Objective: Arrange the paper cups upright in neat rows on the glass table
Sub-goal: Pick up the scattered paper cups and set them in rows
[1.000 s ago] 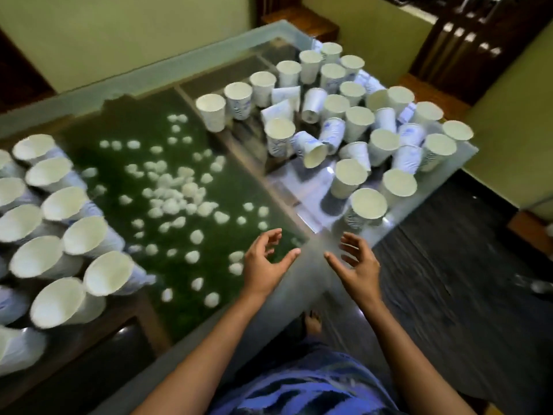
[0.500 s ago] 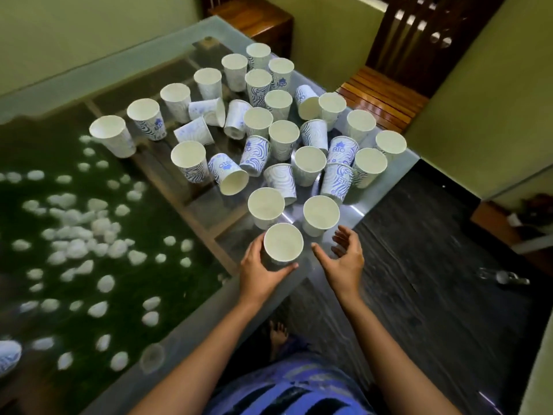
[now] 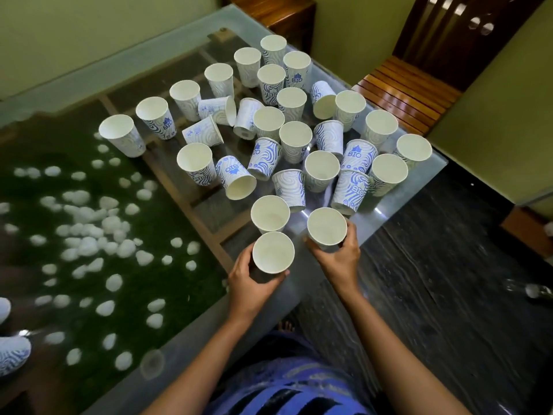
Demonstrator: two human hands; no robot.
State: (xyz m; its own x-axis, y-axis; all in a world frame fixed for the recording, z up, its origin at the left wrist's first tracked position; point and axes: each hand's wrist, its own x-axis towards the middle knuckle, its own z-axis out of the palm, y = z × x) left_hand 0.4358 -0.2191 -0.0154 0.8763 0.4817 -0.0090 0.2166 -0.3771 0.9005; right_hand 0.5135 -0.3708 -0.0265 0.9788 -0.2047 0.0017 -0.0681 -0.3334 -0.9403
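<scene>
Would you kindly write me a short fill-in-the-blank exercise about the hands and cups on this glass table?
1. The left hand grips the nearest cup, which stands ___.
2. The right hand grips a second cup, to the ___ of the nearest cup.
3. Blue lettering on a farther cup reads ___.
Missing words: upright; right; BIO.

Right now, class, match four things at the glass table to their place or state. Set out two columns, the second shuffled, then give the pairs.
Column one:
1 left grip
2 right grip
3 white pebbles
4 cup with its mouth facing us

Column two:
a lies tipped on its side
b lie under the glass table
c holds the nearest cup
d holds the cup further right

Pairs: 1-c; 2-d; 3-b; 4-a
</scene>
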